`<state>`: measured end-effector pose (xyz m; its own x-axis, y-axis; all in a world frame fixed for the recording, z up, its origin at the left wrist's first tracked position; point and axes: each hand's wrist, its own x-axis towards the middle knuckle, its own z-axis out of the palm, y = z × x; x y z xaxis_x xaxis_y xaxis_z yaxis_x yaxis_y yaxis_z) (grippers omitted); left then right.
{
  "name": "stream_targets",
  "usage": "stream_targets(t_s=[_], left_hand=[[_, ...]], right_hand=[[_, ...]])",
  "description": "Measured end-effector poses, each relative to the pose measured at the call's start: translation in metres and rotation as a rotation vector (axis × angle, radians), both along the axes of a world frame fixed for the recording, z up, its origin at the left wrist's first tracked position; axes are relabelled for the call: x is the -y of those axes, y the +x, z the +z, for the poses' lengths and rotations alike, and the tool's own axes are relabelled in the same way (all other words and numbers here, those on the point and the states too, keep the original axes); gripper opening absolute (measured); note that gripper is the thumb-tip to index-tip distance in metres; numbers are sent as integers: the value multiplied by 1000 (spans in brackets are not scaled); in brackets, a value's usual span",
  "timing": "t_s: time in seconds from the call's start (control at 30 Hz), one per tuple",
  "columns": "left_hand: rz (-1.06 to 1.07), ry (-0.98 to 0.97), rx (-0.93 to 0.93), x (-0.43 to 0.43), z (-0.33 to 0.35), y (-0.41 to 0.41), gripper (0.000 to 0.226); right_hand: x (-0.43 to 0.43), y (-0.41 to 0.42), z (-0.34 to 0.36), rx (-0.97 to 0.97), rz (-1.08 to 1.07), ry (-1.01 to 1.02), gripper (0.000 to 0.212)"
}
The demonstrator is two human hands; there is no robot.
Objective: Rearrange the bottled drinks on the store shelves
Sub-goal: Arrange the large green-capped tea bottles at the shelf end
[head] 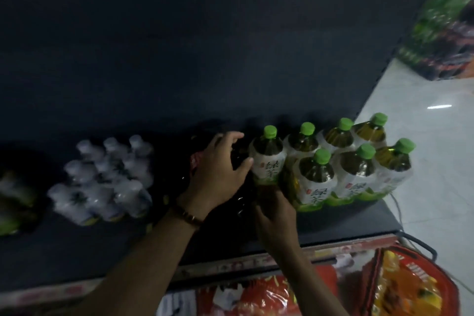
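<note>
A dark, shrink-wrapped pack of bottles (238,202) sits on the black shelf (77,251), hard to make out in the dim light. My left hand (218,172) grips its top, with the thumb touching the nearest green tea bottle (268,159). My right hand (275,218) curls round the pack's front right corner, and its fingertips are hidden. Several green-capped tea bottles (356,169) stand in two rows just to the right, at the shelf's end.
A wrapped pack of white bottles (105,179) stands left of the dark pack. Blurred greenish bottles (12,202) are at the far left. Red packaged goods (410,285) lie below the shelf edge. A wrapped green pack (443,28) rests on the tiled floor (423,115).
</note>
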<state>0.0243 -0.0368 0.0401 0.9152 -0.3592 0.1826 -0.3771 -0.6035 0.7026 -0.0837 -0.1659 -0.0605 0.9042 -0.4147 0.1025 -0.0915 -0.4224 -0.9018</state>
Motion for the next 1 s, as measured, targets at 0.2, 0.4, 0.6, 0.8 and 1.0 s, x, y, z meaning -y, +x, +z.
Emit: stream_targets(t_s=[0.2, 0.4, 0.6, 0.8, 1.0], left_hand=[[161, -66, 72, -105, -4, -123, 10], [227, 36, -204, -218, -70, -201, 16], [138, 279, -475, -350, -161, -215, 12], [31, 433, -619, -472, -266, -193, 35], [19, 429, -672, -525, -372, -169, 57]], right_hand=[[-50, -21, 1, 81, 266, -4, 15], [-135, -50, -12, 47, 553, -86, 4], [-253, -77, -79, -262, 800, -169, 6], [-370, -79, -166, -461, 662, -130, 4], [-430, -51, -253, -664, 450, -5, 10]])
